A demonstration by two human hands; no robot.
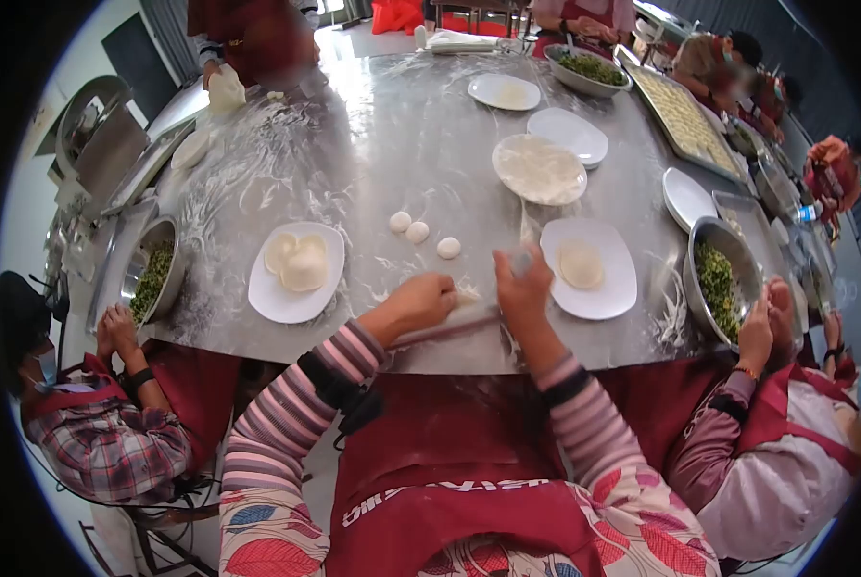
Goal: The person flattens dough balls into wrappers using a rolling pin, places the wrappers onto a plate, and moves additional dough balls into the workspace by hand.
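Observation:
My left hand [423,304] is closed, its curled fingers at the edge of a small, pale piece of dough [466,299] on the metal table. My right hand [525,290] is wrapped round a rolling pin [450,327], which is blurred and lies slantwise near the table's front edge. Just beyond my hands sit three small, floured dough balls [417,232]. On my right, a white plate [615,288] bears rolled dough wrappers [582,264]. To the left, another white plate [275,300] carries several overlapping round wrappers [304,264].
A plate of flour [539,170] stands ahead, with more white plates behind it. Steel bowls of chopped green filling [151,279] [717,279] flank me beside seated co-workers. A tray of dumplings [685,111] lies at the far right. Across the floury table [382,125], a person handles dough [226,89].

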